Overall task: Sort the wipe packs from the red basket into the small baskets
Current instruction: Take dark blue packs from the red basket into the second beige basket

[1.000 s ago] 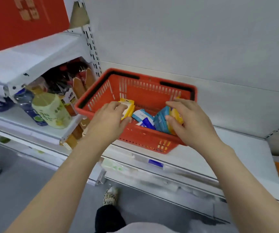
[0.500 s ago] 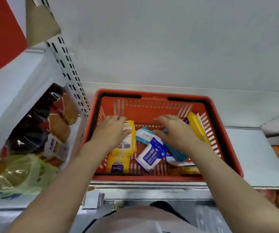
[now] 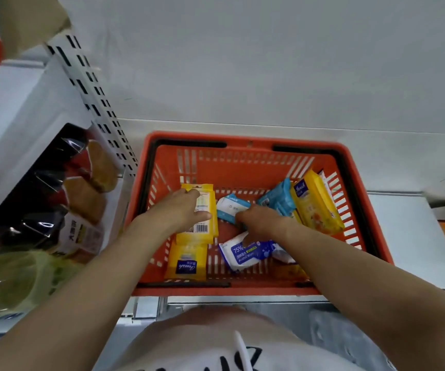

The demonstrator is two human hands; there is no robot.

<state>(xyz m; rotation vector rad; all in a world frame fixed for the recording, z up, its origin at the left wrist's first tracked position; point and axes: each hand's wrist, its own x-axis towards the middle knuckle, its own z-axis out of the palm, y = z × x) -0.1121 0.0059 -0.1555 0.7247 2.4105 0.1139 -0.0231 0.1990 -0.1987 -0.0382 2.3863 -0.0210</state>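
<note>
1. Head view, compared with half a second back: closer over the red basket, both hands deeper among the wipe packs.
2. Left hand now laid on the yellow pack with the barcode label, at the basket's left side; grip loose, fingers fairly straight, pressing rather than pinching.
3. Right hand shifted off the teal pack down to the pale blue pack mid-basket; fingertips hidden, so cannot tell whether holding or only touching.
4. Meaning for the task: selection under way, nothing lifted out yet, all packs inside the basket, small baskets not in sight.
5. Readable writing: "75%" and "Alcohol Wipes" on the white-and-blue pack near the basket's front; script brand name, too blurred to spell, on the yellow pack at front left and on the yellow pack against the right wall; barcode under the left hand.
</note>
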